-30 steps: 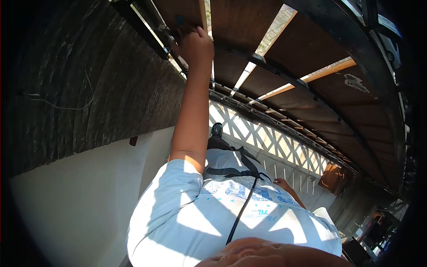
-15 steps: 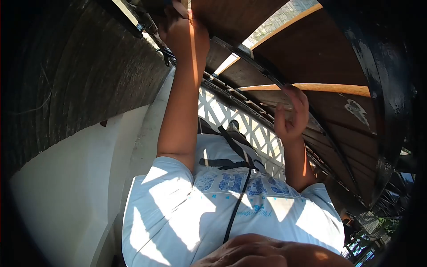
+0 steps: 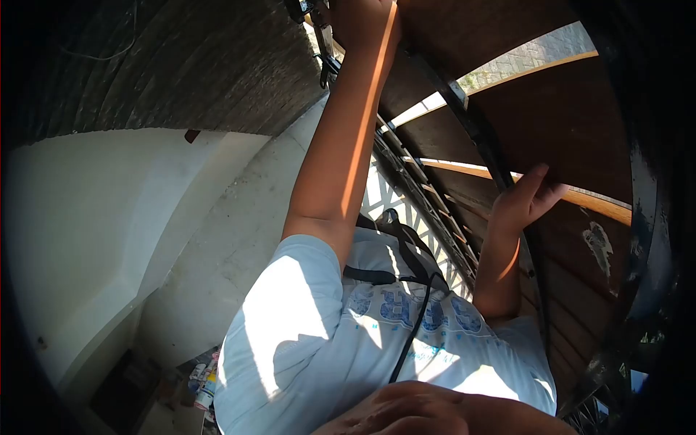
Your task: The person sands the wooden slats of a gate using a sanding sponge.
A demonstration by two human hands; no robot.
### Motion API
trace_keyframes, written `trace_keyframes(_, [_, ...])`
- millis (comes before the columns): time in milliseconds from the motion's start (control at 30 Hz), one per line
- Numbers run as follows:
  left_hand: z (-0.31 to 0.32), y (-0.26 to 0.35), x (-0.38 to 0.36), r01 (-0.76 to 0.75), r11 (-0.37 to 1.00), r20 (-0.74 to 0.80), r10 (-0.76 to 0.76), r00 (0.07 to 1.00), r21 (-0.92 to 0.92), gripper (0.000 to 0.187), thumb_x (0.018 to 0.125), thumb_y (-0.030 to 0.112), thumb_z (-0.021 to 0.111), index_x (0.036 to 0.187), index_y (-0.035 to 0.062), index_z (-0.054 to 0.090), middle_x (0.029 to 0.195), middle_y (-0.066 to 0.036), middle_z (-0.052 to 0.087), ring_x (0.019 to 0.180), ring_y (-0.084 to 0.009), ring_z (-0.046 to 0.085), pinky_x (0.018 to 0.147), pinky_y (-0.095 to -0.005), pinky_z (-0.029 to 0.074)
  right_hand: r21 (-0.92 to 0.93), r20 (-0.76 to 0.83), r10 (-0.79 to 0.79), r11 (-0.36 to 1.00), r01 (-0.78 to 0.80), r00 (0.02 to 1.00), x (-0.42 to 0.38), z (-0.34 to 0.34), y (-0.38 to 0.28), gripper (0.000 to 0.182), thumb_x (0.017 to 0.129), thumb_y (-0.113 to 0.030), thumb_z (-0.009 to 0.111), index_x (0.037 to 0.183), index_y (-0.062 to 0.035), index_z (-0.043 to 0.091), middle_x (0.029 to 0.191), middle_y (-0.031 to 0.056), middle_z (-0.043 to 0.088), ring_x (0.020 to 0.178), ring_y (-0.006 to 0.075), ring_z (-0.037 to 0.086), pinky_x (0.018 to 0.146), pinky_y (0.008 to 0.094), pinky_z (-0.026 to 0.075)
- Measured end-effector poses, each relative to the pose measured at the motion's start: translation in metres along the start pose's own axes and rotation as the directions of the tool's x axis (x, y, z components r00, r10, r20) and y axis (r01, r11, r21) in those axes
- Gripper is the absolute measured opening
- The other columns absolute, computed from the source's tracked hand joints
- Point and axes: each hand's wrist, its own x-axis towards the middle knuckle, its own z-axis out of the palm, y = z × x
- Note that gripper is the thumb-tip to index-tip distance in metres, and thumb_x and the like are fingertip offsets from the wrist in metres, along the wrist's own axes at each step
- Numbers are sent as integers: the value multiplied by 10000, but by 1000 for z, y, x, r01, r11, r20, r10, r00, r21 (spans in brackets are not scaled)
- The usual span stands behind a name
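Note:
My left hand [image 3: 360, 22] reaches up to the top edge of the view, close to a black metal fitting [image 3: 319, 18]. Its fingers are hidden or cut off by the frame edge. My right hand [image 3: 523, 199] is at a black metal bar [image 3: 482, 138], overlapping the brown wooden panels behind it. Its thumb and fingers are apart, with nothing visible between them. The brown panels [image 3: 551, 109] have bright wood edges and gaps between them, and black metal bars cross them.
A rough dark slatted surface [image 3: 210, 72] hangs over the left, above a white wall [image 3: 94, 196]. Pale floor [image 3: 217, 239] lies below. Coloured containers [image 3: 205, 388] stand at the lower left. Sunlit paving [image 3: 525, 54] shows through a gap in the panels.
The view has swung, so both arms sit further right. My left hand is now mostly out of frame. My right hand has turned, its thumb and fingers spreading by the bar.

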Motion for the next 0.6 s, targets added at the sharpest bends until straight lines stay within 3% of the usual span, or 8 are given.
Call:
trace_keyframes(33, [12, -3, 3, -60, 998, -183, 60, 981, 7, 532, 1027, 300, 510, 640, -9, 703, 664, -261, 664, 616, -469, 652, 620, -541, 526, 73, -38, -2, 997, 5, 999, 2, 2, 7, 432, 1043, -30, 532, 1449, 51, 406, 1360, 168, 557, 1183, 209, 555, 1070, 352, 422])
trace_keyframes(67, [-10, 8, 0, 87, 996, 160, -84, 984, -8, 388, 1017, 249, 511, 858, -24, 737, 868, -281, 724, 837, -439, 719, 811, -585, 543, 92, -122, -70, 992, 81, 990, 4, 16, 4, 365, 1081, -97, 504, 1406, 63, 462, 1314, 171, 590, 1120, 214, 594, 1070, 344, 421])
trace_keyframes(100, [-20, 14, -17, 94, 996, 160, -92, 983, -6, 388, 1017, 249, 511, 858, -24, 737, 868, -281, 724, 837, -439, 719, 811, -585, 543, 90, -115, -68, 993, 78, 991, 2, 14, 11, 365, 1081, -97, 504, 1406, 63, 462, 1314, 171, 590, 1120, 214, 594, 1070, 344, 421])
trace_keyframes(133, [-24, 23, -34, -90, 995, -39, 88, 995, -31, 319, 1008, 221, 510, 998, -26, 712, 1015, -277, 720, 1005, -435, 690, 938, -662, 447, 37, -220, -54, 997, 63, 974, -2, 6, 28, 356, 1092, -126, 492, 1395, 61, 469, 1317, 173, 593, 1122, 226, 603, 1065, 352, 432])
trace_keyframes(233, [-28, 13, -28, -262, 965, -58, 261, 964, -13, 399, 987, 148, 502, 1343, -19, 569, 1371, -235, 641, 1387, -438, 511, 1105, -847, 76, -251, 69, -100, 961, 115, 993, -22, -65, 100, 478, 1166, -267, 305, 1531, 39, 351, 1465, 175, 506, 1234, 187, 557, 1124, 335, 438])
trace_keyframes(333, [-21, 2, -16, -184, 980, -84, 190, 978, 72, 336, 1017, 194, 482, 1176, 26, 726, 1209, -231, 721, 1320, -422, 581, 1110, -839, 102, -15, -238, 41, 999, -46, 970, 2, -6, 35, 469, 1133, -229, 404, 1506, 53, 370, 1401, 193, 534, 1116, 187, 617, 1002, 314, 529])
trace_keyframes(400, [-17, -5, -13, -68, 998, -124, 67, 990, -5, 346, 1044, 234, 483, 1184, 66, 751, 1168, -223, 737, 1280, -402, 620, 1117, -826, 120, -217, -223, -83, 976, 33, 971, 1, -3, 36, 463, 1122, -222, 415, 1484, 66, 386, 1386, 192, 540, 1098, 190, 625, 975, 310, 538])
trace_keyframes(600, [-7, -16, -1, -43, 998, -292, 31, 956, -34, 370, 1044, 213, 505, 1348, 76, 664, 1151, -147, 761, 1219, -364, 663, 1119, -809, 156, -47, -316, -146, 989, 138, 937, 7, -4, 34, 284, 1073, -227, 522, 1199, 27, 505, 1169, 184, 629, 1040, 239, 660, 928, 331, 547])
